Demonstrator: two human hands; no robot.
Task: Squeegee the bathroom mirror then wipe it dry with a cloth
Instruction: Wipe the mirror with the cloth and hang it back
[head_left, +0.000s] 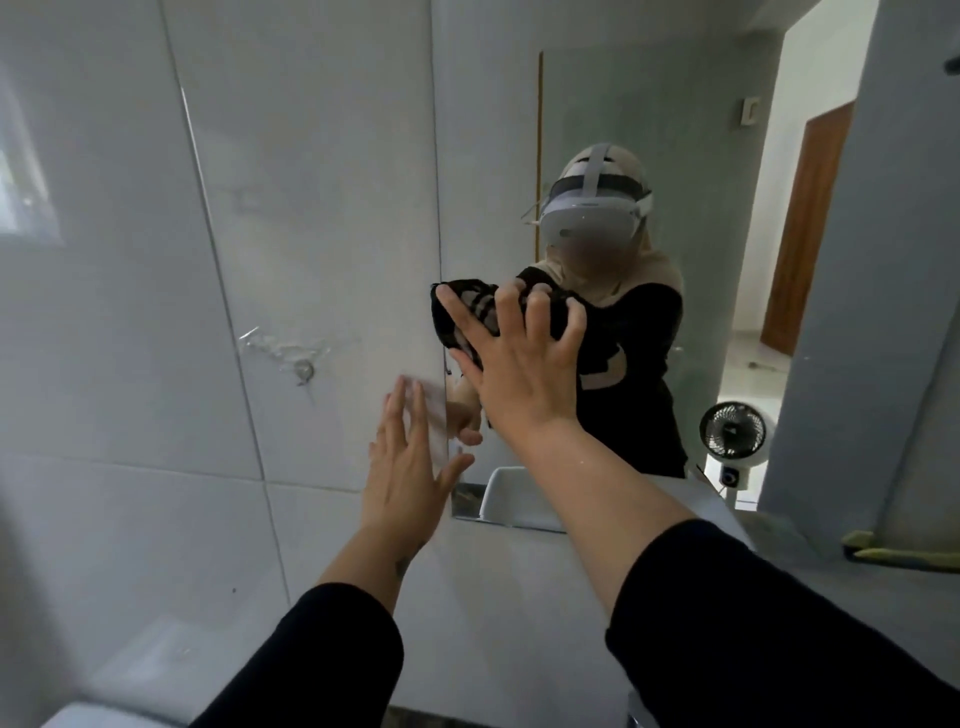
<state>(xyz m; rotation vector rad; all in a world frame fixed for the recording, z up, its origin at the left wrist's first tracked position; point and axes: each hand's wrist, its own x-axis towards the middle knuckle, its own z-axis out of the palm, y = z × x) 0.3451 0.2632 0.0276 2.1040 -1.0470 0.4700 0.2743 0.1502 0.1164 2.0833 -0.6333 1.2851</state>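
The bathroom mirror (649, 130) fills the right half of the wall. My right hand (519, 358) presses a dark patterned cloth (462, 306) flat against the glass near the mirror's left edge, fingers spread over it. My left hand (410, 457) lies flat and open on the white tile just left of the mirror's lower left corner, holding nothing. A yellow-green squeegee (893, 551) lies on the ledge at the far right, away from both hands. The mirror reflects a person with a headset and the cloth.
White wall tiles (156, 312) cover the left, with a small metal fitting (303, 370) and smears. A white basin (514, 499) shows under the mirror's lower edge. A small black fan (732, 431) and a brown door (805, 228) appear in the reflection.
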